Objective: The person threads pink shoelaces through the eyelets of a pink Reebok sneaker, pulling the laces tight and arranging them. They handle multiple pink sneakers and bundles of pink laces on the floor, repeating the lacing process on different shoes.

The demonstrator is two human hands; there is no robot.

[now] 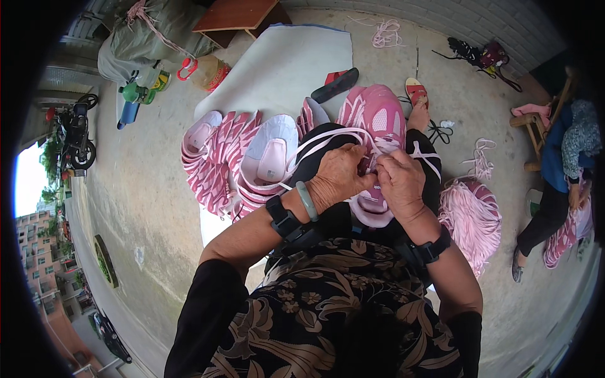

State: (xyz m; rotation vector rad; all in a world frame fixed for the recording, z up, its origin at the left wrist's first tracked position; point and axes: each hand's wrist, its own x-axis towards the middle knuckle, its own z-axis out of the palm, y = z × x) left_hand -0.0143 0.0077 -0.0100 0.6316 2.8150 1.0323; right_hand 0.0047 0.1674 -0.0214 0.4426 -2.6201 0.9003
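Observation:
A pink sports-shoe upper (386, 121) with a mesh toe and no visible sole lies across my lap, its heel toward me. Both hands meet over its lacing area. My left hand (342, 175) has its fingers curled in from the left, pinched at the eyelets. Opposite it, my right hand (401, 183) is closed, with thumb and fingertips together at the lace. The pale pink shoelace (337, 133) loops out to the left, and another length (426, 155) hangs over my right leg. My fingers hide the exact eyelet.
Nested pink uppers (217, 160) and more uppers (270, 162) stand at my left. A heap of pink laces (469, 217) lies at my right. Beyond are a white sheet (296, 60), plastic bottles (137, 93), and a wooden table (236, 17). Another person (554, 183) sits far right.

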